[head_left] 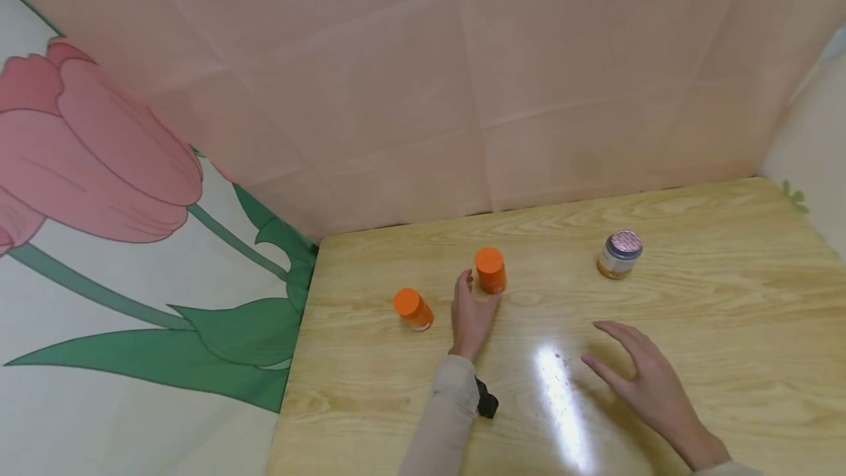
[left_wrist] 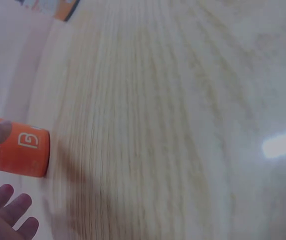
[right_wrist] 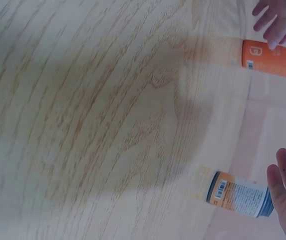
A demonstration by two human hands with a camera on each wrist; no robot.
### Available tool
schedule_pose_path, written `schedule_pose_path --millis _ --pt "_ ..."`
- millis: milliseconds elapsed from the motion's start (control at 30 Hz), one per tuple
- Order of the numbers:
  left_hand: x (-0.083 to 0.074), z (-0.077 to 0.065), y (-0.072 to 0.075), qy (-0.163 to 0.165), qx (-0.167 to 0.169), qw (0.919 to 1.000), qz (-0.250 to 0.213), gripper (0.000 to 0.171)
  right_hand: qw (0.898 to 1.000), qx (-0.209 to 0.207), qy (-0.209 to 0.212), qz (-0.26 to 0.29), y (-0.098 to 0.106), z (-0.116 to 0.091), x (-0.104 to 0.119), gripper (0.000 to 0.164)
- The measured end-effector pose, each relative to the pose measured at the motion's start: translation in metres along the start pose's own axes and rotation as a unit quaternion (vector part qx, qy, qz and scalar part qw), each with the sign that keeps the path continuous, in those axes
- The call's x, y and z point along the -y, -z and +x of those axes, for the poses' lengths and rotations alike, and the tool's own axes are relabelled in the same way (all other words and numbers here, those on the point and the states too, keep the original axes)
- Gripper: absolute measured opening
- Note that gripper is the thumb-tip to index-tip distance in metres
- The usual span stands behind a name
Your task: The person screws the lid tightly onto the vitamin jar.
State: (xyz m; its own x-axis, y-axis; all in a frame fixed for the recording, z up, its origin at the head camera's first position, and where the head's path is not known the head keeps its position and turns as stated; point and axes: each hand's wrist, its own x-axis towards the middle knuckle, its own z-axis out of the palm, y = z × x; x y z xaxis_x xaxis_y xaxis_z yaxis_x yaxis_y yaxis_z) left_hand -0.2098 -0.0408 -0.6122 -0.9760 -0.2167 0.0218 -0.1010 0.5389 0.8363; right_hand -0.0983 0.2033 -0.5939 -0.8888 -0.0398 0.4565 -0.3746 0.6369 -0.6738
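An orange bottle (head_left: 491, 271) with an orange cap stands on the wooden table, white lettering on its side. Right at it is my left hand (head_left: 472, 320), thumb and fingers spread on either side of the bottle; whether the skin touches it cannot be told. A second orange bottle (head_left: 413, 309) stands left of that hand. My right hand (head_left: 651, 380) hovers over the table with its fingers loosely extended, holding nothing. Beyond it is a jar (head_left: 619, 255) with a dark lid, a pinkish shiny top and a printed label (right_wrist: 248, 197).
The wooden table (head_left: 370, 388) meets a pinkish cloth wall (head_left: 396, 131) at the back. At the left is a panel with a large tulip picture (head_left: 99, 145). A bright light reflection lies on the tabletop between the hands.
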Motion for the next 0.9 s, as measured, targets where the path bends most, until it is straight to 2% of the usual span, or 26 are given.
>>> schedule_pose_path --millis 233,500,667,900 --pt "0.005 -0.013 0.009 -0.017 0.012 0.9998 0.001 0.065 1.000 0.002 -0.010 0.013 0.001 -0.001 -0.004 0.065" --pt "0.011 -0.026 0.020 -0.048 0.000 0.9984 0.030 0.060 1.000 0.005 -0.008 0.003 0.003 0.001 -0.009 0.065" --pt "0.016 -0.032 0.026 -0.059 0.015 0.9977 0.030 0.057 1.000 -0.002 -0.010 0.006 0.005 0.002 -0.010 0.066" --pt "0.020 -0.040 0.036 -0.079 0.030 0.9960 0.028 0.053 0.999 0.008 -0.033 0.006 0.005 0.004 -0.017 0.064"
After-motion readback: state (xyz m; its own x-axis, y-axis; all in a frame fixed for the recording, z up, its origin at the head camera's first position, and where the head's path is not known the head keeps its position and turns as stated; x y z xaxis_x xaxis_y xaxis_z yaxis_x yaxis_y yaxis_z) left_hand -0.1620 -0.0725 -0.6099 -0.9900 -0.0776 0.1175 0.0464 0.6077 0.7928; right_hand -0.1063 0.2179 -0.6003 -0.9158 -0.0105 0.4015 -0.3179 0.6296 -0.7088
